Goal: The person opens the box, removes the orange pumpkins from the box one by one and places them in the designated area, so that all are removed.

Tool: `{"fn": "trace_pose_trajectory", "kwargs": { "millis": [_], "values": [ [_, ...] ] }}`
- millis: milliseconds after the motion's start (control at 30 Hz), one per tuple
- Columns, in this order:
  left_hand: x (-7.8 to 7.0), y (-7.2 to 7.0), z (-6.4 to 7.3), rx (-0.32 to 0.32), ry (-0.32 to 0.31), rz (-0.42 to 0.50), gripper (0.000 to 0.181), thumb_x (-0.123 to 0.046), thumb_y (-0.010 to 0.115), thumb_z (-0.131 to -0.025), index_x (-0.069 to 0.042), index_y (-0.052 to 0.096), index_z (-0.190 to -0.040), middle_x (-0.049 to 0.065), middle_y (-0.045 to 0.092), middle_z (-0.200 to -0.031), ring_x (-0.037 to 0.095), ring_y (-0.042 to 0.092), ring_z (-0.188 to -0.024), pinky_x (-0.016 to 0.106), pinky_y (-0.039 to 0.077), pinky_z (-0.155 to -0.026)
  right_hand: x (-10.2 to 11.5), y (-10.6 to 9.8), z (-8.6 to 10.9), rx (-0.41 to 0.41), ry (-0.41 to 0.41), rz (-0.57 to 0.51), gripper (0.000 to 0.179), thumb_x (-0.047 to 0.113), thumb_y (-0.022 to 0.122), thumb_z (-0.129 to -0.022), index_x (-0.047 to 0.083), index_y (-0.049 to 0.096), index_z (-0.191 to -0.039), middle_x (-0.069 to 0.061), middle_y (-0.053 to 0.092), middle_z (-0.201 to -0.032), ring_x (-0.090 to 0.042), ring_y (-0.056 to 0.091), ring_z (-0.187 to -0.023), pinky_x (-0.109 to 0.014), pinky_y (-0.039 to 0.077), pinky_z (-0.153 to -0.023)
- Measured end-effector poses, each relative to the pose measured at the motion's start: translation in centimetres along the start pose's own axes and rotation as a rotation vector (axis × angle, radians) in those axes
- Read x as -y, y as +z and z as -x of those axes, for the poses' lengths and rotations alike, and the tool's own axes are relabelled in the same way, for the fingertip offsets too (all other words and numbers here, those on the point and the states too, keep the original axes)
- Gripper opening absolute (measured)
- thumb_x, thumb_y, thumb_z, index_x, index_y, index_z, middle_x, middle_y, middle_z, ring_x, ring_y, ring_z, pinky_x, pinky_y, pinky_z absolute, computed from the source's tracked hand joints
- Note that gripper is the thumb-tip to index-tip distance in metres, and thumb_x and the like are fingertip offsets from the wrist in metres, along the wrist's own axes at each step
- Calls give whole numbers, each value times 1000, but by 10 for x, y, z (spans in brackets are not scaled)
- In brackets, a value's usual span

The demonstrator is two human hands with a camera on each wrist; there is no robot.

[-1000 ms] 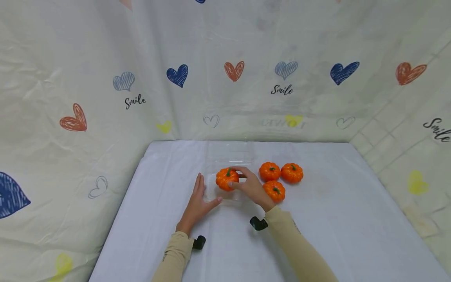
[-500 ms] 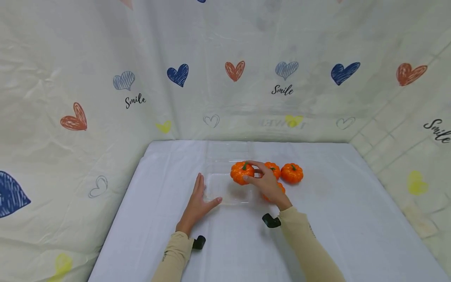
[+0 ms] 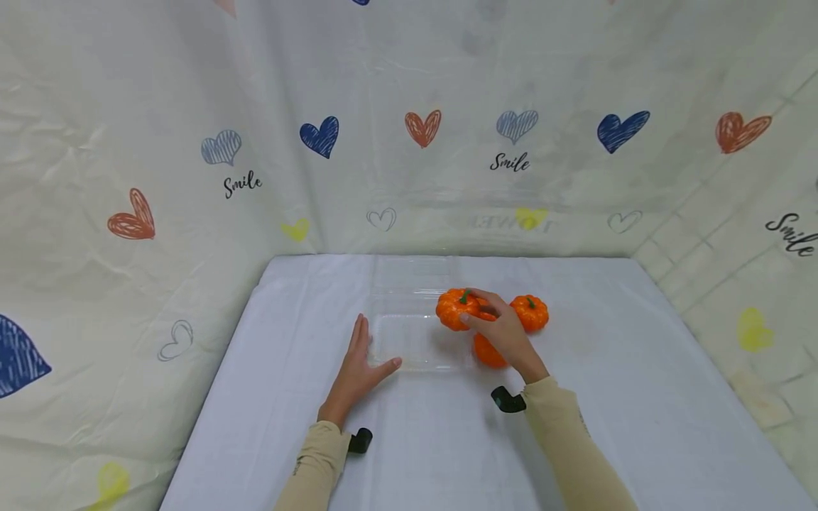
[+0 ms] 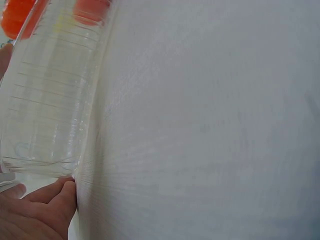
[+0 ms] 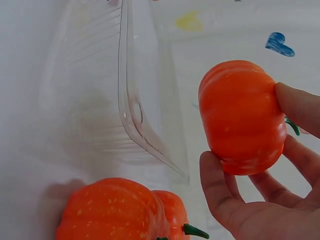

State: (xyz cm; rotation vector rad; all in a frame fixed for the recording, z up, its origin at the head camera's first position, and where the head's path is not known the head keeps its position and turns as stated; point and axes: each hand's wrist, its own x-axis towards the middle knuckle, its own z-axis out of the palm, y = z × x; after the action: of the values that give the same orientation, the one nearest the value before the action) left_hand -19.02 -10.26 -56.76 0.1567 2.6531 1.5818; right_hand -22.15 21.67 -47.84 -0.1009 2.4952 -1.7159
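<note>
My right hand [image 3: 505, 333] pinches a small orange pumpkin [image 3: 456, 309] with a green stem, thumb and fingers on its sides. In the right wrist view the pumpkin [image 5: 242, 117] hangs in the air beside the rim of a clear plastic container [image 5: 131, 120]. That container [image 3: 409, 365] stands on the table with its lid [image 3: 412, 273] folded back behind it, and no pumpkin lies inside. My left hand [image 3: 353, 372] rests at its left front corner, fingers straight and thumb spread along the front. The left wrist view shows those fingertips right at the container's [image 4: 50, 100] lower edge.
Right of the container, an orange pumpkin [image 3: 491, 351] sits near its front corner and another pumpkin [image 3: 529, 313] lies farther right. A third is mostly hidden behind my right hand. White cloth [image 3: 613, 397] covers the table; a heart-printed curtain [image 3: 383, 170] hangs behind.
My right hand has lifted the pumpkin from over the container and carried it right, to the container's right edge near the other pumpkins. The left hand has stayed in place.
</note>
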Motion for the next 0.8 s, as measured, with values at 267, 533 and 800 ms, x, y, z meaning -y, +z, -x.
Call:
{"fn": "trace_pose_trajectory", "kwargs": {
  "millis": [267, 533, 800],
  "values": [
    [1, -1, 1, -1, 32, 1, 124, -53, 85, -89, -13, 3, -174, -1, -3, -180, 36, 36, -155, 55, 24, -127, -4, -10, 7, -11, 5, 20, 73, 39, 75, -102, 11, 46, -163, -17, 41, -164, -42, 39, -146, -63, 39, -118],
    [1, -1, 1, 4, 40, 23, 124, -52, 85, -89, -15, 2, -174, -3, -4, -180, 36, 35, -156, 55, 25, -127, -6, -23, 16, -33, 10, 5, 75, 39, 74, -103, 12, 43, -165, -17, 39, -166, -43, 39, -147, -61, 36, -121],
    [3, -2, 0, 4, 38, 13, 126, -59, 84, -88, -17, 2, -174, -5, -4, -180, 33, 36, -156, 53, 25, -127, -12, -35, 21, -80, 37, 70, 76, 49, 74, -101, 17, 45, -165, -17, 40, -165, -44, 38, -147, -66, 39, -117]
  ]
}}
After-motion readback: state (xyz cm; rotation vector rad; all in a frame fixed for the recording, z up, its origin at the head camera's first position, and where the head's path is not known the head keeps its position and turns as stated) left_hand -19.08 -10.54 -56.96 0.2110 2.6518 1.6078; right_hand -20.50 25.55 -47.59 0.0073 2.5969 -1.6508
